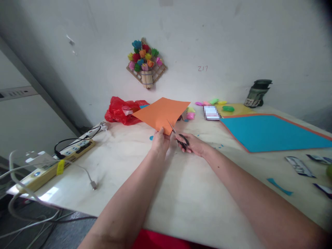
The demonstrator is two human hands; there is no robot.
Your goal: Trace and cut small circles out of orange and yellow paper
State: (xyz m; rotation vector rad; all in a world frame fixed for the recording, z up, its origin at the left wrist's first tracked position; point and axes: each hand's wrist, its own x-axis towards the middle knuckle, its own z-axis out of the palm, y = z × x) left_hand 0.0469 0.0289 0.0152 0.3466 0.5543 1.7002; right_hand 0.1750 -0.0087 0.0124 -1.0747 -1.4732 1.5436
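While the left hand (160, 141) pinches the orange paper (162, 112) above the bench (124, 155) between closed fingers, probably to steady it for the scissors (185, 140), the right hand (194, 144) curls its fingers round their handles.

head view, forward and down

The table (197, 197) is occupied by a power strip (71, 155) at nine o'clock, a red bag (120, 112) at ten, a bottle (256, 94) at two and a packet (300, 167) at three.
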